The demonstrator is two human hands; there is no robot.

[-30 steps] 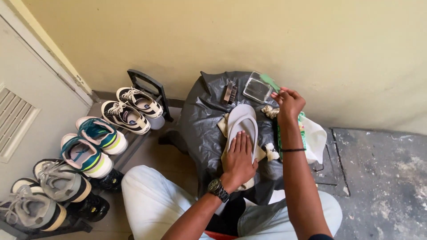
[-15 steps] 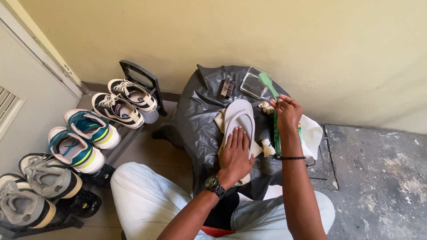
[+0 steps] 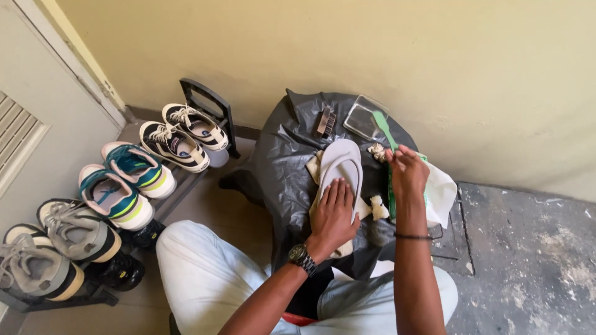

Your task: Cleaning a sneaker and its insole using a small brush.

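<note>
Centre of the frame: the left hand point(image 3: 334, 211) lies flat on a pale grey flip-flop point(image 3: 341, 166), fingers straight and close together, palm pressing on the heel end while the toe end points toward the top of the frame. The flip-flop rests on a light cloth point(image 3: 318, 166), and all of it sits on a round surface draped in black plastic sheet point(image 3: 282, 167). Just right of centre, the right hand point(image 3: 406, 175) is closed around a green-handled brush point(image 3: 384, 127), fingers curled on the handle, whose tip pokes up and left past the fingertips; the brush end below the hand is mostly hidden. At the top of the sheet sit a small dark brush point(image 3: 325, 121) and a clear plastic container point(image 3: 366, 118). A white cloth point(image 3: 441, 193) lies beside the right wrist at centre right. Over in the left half of the frame, a low rack point(image 3: 208, 102) carries a row of sneakers point(image 3: 127, 180), running from upper centre down to the lower left corner.
</note>
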